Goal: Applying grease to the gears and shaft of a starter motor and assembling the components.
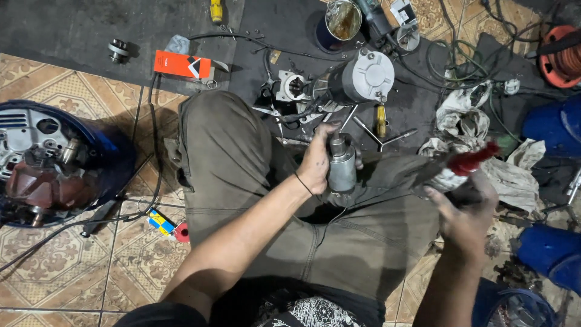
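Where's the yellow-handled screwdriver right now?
In the head view, the yellow-handled screwdriver lies on the dark mat right of centre, just below the large grey motor housing, beside a metal cross wrench.

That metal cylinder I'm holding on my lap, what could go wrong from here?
The cylinder is steadied only by the left hand on your knee; it could slip and drop onto the loose tools on the mat below. The right hand holds a red-tipped tool, blurred, which might smear or drip on your trousers.
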